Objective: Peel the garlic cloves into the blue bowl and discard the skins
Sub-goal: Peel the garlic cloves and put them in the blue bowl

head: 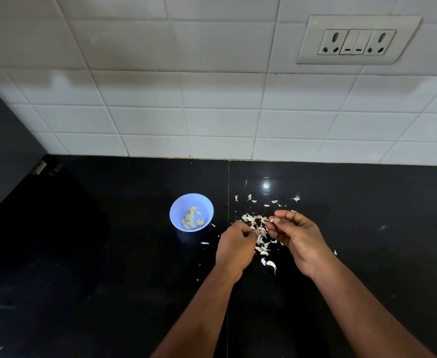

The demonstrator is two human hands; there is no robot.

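Two bare forearms enter from the bottom edge, no sleeves in view. Left hand (235, 244) and right hand (296, 235): no rings, no watch, no bands at either wrist. No gloves. Short fingernails show on the right hand's fingers (280, 214).

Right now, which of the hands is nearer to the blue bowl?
Left. The left hand is just right of the blue bowl, slightly nearer the person. The right hand is farther right, beyond the pile of skins.
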